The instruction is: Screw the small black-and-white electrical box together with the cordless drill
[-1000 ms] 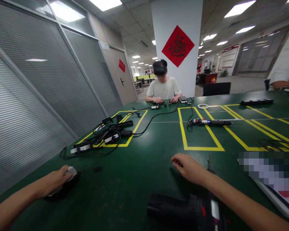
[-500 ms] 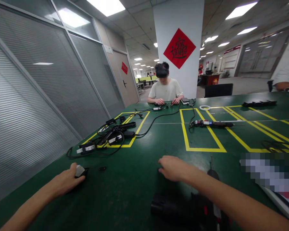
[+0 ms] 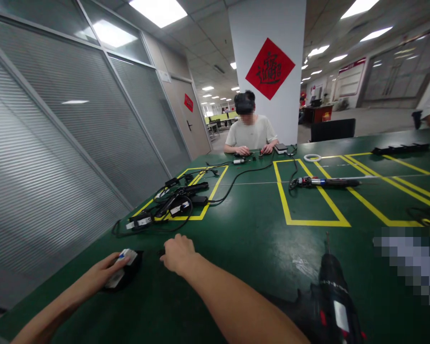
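My left hand (image 3: 109,268) is closed around a white-and-black block-shaped object (image 3: 128,260), held low over the left part of the green table (image 3: 236,258). To the right of it, my right hand (image 3: 180,253) reaches across with its fingers curled down at a small black piece (image 3: 161,252). Only the edge of that piece shows beside the fingertips. Under and beyond my right forearm lies a black power drill (image 3: 331,291), its bit pointing away from me. The forearm covers part of its body.
Beyond my hands lie black cabled devices (image 3: 179,200) in a yellow-taped box. A pen-like tool (image 3: 326,183) and a white ring (image 3: 312,157) are farther right. Across the table sits a person (image 3: 251,129) in a headset. A blurred pale object (image 3: 412,258) is at right.
My right hand has moved left from mid-table to the small black piece, uncovering more of the drill. The object in my left hand shows more of its white side. The view has shifted slightly.
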The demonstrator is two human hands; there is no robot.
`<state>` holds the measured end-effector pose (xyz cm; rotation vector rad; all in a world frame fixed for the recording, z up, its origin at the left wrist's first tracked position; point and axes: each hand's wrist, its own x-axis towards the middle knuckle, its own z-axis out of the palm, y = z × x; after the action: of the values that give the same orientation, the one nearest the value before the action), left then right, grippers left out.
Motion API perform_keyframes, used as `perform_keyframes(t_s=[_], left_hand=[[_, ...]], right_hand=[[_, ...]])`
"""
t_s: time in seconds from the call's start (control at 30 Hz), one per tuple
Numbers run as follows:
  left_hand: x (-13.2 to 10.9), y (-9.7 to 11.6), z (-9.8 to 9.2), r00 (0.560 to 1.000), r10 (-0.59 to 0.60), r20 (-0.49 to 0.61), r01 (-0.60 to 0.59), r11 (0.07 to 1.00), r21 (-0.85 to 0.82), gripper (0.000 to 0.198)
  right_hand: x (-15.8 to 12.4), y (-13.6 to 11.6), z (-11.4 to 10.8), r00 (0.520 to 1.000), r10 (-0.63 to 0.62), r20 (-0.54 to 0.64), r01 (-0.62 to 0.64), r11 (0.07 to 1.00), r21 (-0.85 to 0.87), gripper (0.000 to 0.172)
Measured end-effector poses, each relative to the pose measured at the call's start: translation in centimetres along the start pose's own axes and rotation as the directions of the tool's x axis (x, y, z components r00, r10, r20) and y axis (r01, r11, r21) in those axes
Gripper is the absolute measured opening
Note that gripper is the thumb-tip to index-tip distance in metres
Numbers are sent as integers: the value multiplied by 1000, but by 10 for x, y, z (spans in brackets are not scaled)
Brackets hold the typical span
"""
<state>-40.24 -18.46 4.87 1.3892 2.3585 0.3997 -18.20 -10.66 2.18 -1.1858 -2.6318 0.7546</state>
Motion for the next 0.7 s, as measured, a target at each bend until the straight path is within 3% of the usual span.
perform_keyframes(t_s=[0.1, 0.23, 0.33, 0.5, 0.6, 0.7], left_hand=[[-2, 4, 3, 998, -2, 61, 11, 989, -144, 75], [2, 15, 18, 998, -56, -9, 53, 973, -223, 73], [6, 31, 34, 998, -55, -2, 52, 950, -308, 69], [3, 89, 67, 1000, 25, 2, -23, 944, -329, 57], [-2, 132, 93, 977, 205, -55, -212, 914, -347, 47], [-9, 171, 121, 953, 298, -55, -298, 887, -353, 40]], right_hand=[[8, -4, 2, 1000, 22, 5, -22, 999, 37, 30], [12, -7, -4, 999, 29, 31, -31, 996, 82, 27], [8, 7, -14, 998, 37, 47, -43, 987, 152, 25], [-18, 63, -45, 988, 106, 113, -144, 895, 423, 22], [-46, 94, -65, 980, 86, 177, -179, 760, 625, 20], [-75, 115, -78, 983, 90, 161, -182, 619, 764, 17]])
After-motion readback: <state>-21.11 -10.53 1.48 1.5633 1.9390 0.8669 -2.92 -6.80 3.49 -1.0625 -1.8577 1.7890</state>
